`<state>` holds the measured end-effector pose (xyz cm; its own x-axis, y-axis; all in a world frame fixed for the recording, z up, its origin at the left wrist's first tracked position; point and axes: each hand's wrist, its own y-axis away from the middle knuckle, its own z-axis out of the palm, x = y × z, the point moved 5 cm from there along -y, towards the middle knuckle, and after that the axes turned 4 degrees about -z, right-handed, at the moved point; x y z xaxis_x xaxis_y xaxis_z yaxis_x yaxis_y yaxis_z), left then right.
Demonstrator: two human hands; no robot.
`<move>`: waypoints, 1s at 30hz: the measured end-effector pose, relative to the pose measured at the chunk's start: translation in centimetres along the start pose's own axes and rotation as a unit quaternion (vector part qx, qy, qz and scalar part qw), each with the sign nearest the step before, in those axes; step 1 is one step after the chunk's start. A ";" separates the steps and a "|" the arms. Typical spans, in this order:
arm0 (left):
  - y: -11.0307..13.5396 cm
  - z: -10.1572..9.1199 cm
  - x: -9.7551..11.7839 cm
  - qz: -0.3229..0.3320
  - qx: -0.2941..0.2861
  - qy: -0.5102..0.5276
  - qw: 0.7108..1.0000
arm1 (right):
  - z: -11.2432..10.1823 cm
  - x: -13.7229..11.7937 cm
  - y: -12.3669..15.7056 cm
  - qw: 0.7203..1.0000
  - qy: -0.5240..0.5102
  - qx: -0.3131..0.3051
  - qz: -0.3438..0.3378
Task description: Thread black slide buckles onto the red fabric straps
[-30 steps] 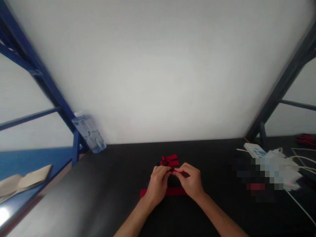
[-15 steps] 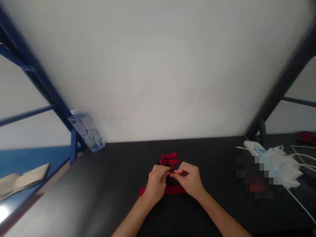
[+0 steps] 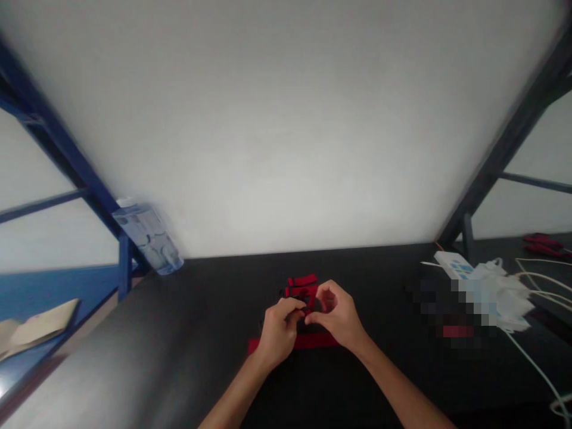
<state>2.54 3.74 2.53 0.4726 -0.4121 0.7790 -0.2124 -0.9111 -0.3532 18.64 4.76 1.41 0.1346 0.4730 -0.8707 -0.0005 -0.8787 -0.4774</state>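
Bright red straps with dark bands (image 3: pixel 302 280) lie on the black table in front of me, partly hidden by my hands. My left hand (image 3: pixel 280 328) is closed, its thumb and fingers pinching part of the red strap and a small dark piece at its near end. Close beside it, my right hand (image 3: pixel 340 316) has thumb and index finger apart in a curve, with red showing behind the gap. A wide red band (image 3: pixel 315 341) runs under both hands, nearer to me.
A clear bottle (image 3: pixel 152 237) with a white cap leans near the blue frame at left. To the right are a white power strip (image 3: pixel 451 264), white cables (image 3: pixel 531 363) and a blurred patch. An open book (image 3: pixel 42 328) lies on the blue surface at far left.
My right thumb and index finger, pinched together at the strap before, have parted, with the index finger raised. My left hand keeps its pinch. The view has shifted slightly.
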 end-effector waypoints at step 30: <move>-1.0 -1.0 -1.7 -0.153 -0.041 0.432 0.888 | -0.8 2.2 -0.7 0.938 -0.304 0.041 0.165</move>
<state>1.11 5.34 2.09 -0.3071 0.0388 0.9509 -0.2647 -0.9632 -0.0462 19.73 6.39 -0.10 -0.4751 0.1474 -0.8675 -0.0218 -0.9875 -0.1559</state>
